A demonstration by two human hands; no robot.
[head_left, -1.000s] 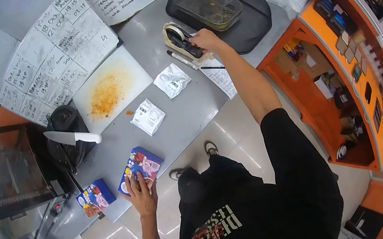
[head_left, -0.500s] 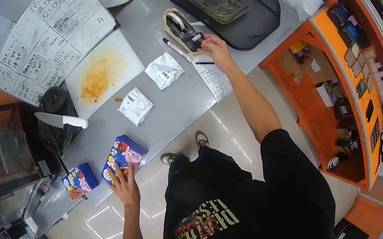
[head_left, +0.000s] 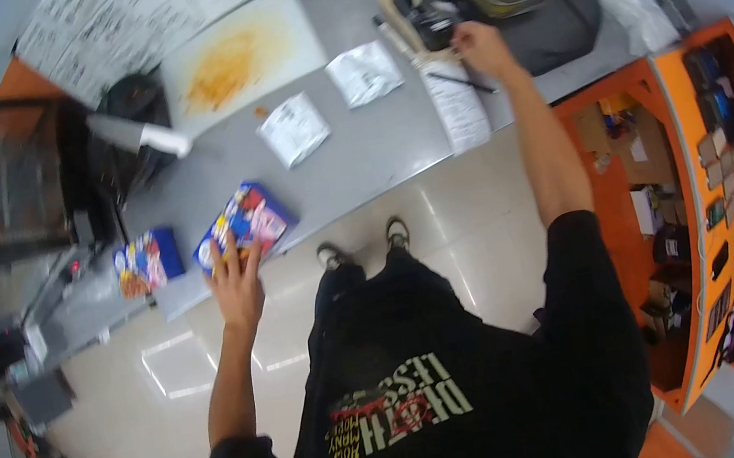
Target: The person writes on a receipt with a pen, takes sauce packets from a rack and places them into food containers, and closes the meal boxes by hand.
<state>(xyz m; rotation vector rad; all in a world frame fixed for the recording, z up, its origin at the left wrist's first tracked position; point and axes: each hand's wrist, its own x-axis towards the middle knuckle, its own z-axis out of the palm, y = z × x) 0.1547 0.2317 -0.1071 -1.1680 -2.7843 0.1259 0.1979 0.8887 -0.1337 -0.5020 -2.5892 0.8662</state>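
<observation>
My left hand (head_left: 238, 285) lies with fingers spread on the near side of a blue printed food box (head_left: 254, 217) at the counter's front edge. A second blue box (head_left: 149, 261) stands to its left, apart from the hand. At the far right, my right hand (head_left: 482, 48) has its fingers pinched together at the front end of a black tape dispenser (head_left: 433, 24). Whether a strip of tape is between those fingers is too small to tell. Below the dispenser lie a paper receipt (head_left: 460, 116) and a dark pen (head_left: 462, 82).
Two white foil packets (head_left: 294, 130) lie mid-counter. A stained white cutting board (head_left: 298, 46) sits behind them, and a white-handled knife (head_left: 165, 140) rests over a black pan at left. A clear lidded container stands on a black tray (head_left: 571, 25). Orange shelving (head_left: 593, 99) is on the right.
The camera view has shifted, so the counter appears higher and further right. My right hand's fingers have closed more tightly beside the dispenser. My left hand stays on the same box.
</observation>
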